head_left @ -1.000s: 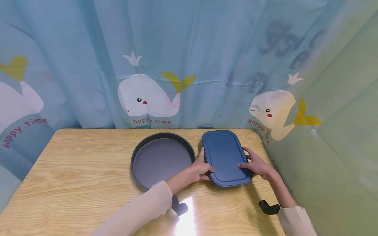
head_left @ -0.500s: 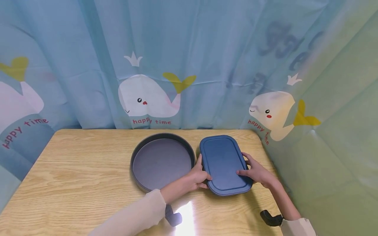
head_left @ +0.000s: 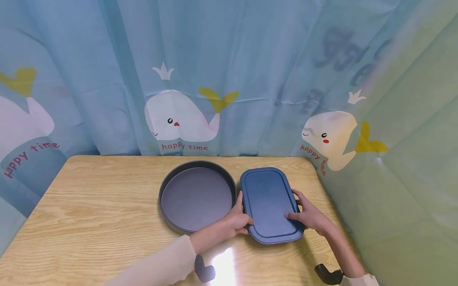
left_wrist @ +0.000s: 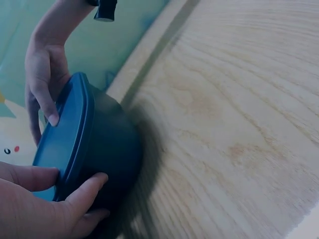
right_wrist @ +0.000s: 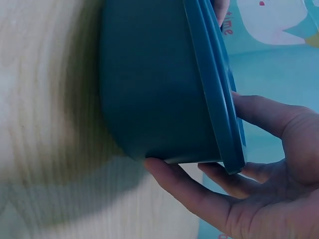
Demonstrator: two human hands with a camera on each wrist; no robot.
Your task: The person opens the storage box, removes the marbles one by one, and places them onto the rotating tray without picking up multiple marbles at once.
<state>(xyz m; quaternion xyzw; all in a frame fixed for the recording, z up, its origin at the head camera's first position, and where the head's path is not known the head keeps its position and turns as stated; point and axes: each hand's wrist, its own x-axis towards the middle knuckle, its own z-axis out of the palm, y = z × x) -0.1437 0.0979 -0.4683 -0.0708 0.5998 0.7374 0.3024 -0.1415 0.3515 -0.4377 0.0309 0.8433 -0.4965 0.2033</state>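
Note:
A blue rectangular lidded food container [head_left: 270, 198] is at the right part of the table, lid up. My left hand [head_left: 237, 220] grips its left side, with the thumb on the lid's edge and the fingers against the wall. On the opposite side my right hand [head_left: 310, 213] holds it, thumb on top of the lid and fingers down the side. The left wrist view shows the container's deep wall [left_wrist: 112, 144] close to the wood. Just left of it lies a round dark baking pan [head_left: 196, 198], whose near right rim is partly hidden by my left forearm.
The wooden table [head_left: 107, 198] extends far to the left of the pan. A blue curtain [head_left: 250, 79] with whale prints hangs along the back edge, and a greenish curtain [head_left: 404, 206] runs close by the right edge.
Both hands have drawn the container toward the near edge and slightly left, turning it a little straighter. The round pan has stayed in place.

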